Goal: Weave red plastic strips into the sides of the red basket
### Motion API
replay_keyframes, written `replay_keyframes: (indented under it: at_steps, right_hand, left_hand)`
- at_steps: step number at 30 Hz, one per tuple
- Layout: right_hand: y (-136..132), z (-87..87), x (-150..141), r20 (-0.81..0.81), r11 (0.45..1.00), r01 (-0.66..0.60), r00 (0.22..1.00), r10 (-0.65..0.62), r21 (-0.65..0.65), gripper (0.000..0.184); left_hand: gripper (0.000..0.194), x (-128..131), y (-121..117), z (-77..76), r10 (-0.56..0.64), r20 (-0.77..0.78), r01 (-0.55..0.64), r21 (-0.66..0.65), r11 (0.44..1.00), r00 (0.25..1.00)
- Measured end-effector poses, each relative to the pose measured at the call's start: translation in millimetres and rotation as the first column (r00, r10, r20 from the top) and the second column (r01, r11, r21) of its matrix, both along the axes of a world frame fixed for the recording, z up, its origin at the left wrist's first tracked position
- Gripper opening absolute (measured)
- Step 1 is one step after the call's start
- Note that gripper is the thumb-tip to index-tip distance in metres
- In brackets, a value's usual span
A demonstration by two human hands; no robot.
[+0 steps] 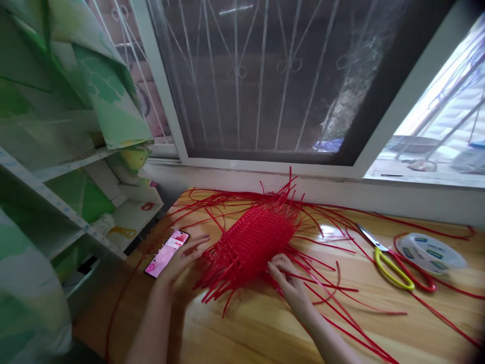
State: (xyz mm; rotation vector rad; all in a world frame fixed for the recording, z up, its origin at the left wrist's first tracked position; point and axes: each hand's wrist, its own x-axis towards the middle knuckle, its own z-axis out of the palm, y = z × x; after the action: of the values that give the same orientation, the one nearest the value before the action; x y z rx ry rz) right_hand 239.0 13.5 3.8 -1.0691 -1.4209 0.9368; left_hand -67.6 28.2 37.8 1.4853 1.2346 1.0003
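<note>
Red woven basket [261, 237] lies on its side on the wooden counter [227, 338], below the window [261, 96], with untrimmed strand ends fanning out at both ends. Right hand [286, 273] is at the basket's near right edge, grip drawn together with fingers curled; I cannot tell whether it is clamped on a strand. Left hand [188, 254] is to the left of the basket, grip apart, fingers extended and holding nothing. It is just beside a phone [166, 254] with a lit pink screen; contact with the phone cannot be confirmed. Loose red strands [326, 283] run across the counter towards the right. Scissors [383, 247], one handle yellow and one red, lie there near a clear plastic container [432, 253]. Shelves [68, 169] stand to the left.
</note>
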Motion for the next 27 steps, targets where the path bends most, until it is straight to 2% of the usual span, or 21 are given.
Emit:
replay_keyframes:
  at_steps: [2,4,8,10,13,17,21,24,27]
  right_hand:
    - [3.2,-0.9,-2.0,-0.118,0.996,0.041,0.992,-0.051,-0.085,0.030]
    - [5.8,-1.6,-2.3,-0.171,0.986,0.081,0.979,-0.106,-0.144,0.031]
    - [7.0,-4.9,-1.6,-0.230,0.968,0.147,0.954,-0.194,-0.205,0.033]
    - [6.9,-7.6,-0.9,-0.255,0.963,0.161,0.943,-0.214,-0.215,0.034]
    - [8.0,-10.3,1.9,-0.277,0.963,0.160,0.936,-0.218,-0.217,0.032]
    - [11.1,-8.0,8.5,-0.254,0.972,0.123,0.952,-0.173,-0.199,0.028]
    - [13.4,-6.5,15.8,-0.173,0.979,0.123,0.973,-0.151,-0.163,0.027]
    - [15.3,-12.7,20.9,-0.097,0.966,0.220,0.967,-0.234,-0.134,0.027]
    - [18.8,-22.3,22.8,-0.036,0.922,0.374,0.925,-0.379,-0.101,0.031]
  left_hand:
    - [0.044,9.4,4.8,4.2,-0.062,0.068,0.067,-0.073,0.995,0.996]
    - [0.049,15.3,8.9,11.5,-0.156,0.116,0.172,-0.143,0.975,0.981]
    - [0.062,16.4,16.4,21.3,-0.338,0.072,0.345,-0.251,0.904,0.938]
    - [0.068,16.3,19.1,22.8,-0.372,0.012,0.358,-0.303,0.883,0.928]
    - [0.072,20.5,21.6,27.0,-0.380,-0.116,0.326,-0.326,0.887,0.918]
    - [0.074,30.4,29.0,37.6,-0.384,-0.293,0.292,-0.313,0.904,0.876]
    - [0.085,37.8,47.8,44.4,-0.362,-0.366,0.297,-0.223,0.929,0.857]
    - [0.081,45.4,64.3,42.2,-0.400,-0.321,0.374,-0.144,0.916,0.858]
    - [0.078,59.3,75.6,28.0,-0.490,-0.190,0.480,-0.098,0.872,0.851]
